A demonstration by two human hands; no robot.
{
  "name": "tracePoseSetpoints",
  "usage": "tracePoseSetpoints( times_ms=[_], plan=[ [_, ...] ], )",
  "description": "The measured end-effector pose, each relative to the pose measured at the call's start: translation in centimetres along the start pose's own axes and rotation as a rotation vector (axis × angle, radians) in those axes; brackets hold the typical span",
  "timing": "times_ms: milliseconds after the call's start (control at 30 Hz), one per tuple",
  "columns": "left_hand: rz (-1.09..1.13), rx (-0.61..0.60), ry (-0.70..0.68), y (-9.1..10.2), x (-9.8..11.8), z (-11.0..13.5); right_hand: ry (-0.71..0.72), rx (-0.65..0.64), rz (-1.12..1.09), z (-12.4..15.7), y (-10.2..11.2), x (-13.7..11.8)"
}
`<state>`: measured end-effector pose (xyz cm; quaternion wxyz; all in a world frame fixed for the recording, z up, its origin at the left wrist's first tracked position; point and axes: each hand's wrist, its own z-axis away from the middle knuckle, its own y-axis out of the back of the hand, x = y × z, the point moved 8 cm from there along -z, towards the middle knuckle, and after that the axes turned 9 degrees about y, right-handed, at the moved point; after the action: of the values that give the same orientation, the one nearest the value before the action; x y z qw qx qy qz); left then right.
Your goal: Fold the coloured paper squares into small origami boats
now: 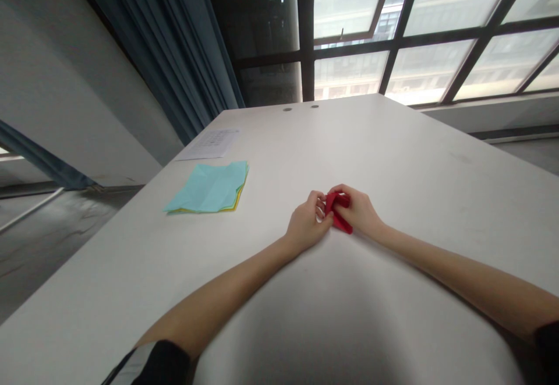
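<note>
Both of my hands meet over the middle of the white table [393, 158], pinching a small folded piece of red paper [338, 212]. My left hand [307, 223] has its fingers curled against the paper's left side. My right hand [357, 209] wraps over the top and right side, so part of the red paper is hidden under its fingers. The paper rests low, at or just above the tabletop.
A stack of coloured paper sheets [209, 188], light blue on top with yellow beneath, lies to the left. A white printed sheet [210, 143] lies beyond it near the table's far left edge. Blue curtains [174, 53] and large windows [414, 29] stand behind the table.
</note>
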<state>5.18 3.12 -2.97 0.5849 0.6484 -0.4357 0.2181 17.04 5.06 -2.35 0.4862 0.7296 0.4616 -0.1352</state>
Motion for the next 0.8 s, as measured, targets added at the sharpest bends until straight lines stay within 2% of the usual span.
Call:
tracePoseSetpoints(
  times_ms=[200,433,600,700,800],
  plan=[
    [-0.097,0.03,0.08,0.1,-1.0,-0.2,0.007,0.005,-0.048,-0.1,-0.1,0.5],
    [-0.132,-0.041,0.03,-0.6,0.1,0.2,-0.025,0.009,-0.04,0.1,-0.4,0.8],
    [-0.171,0.009,0.1,-0.2,-0.8,-0.1,-0.027,0.023,-0.046,-0.1,-0.2,1.2],
    [-0.163,0.03,0.12,0.0,-1.3,-0.3,-0.072,0.011,-0.144,-0.1,-0.5,2.1],
    [-0.097,0.064,0.123,0.3,-1.8,-0.6,-0.12,-0.018,-0.36,0.0,-1.1,2.8]
  ],
)
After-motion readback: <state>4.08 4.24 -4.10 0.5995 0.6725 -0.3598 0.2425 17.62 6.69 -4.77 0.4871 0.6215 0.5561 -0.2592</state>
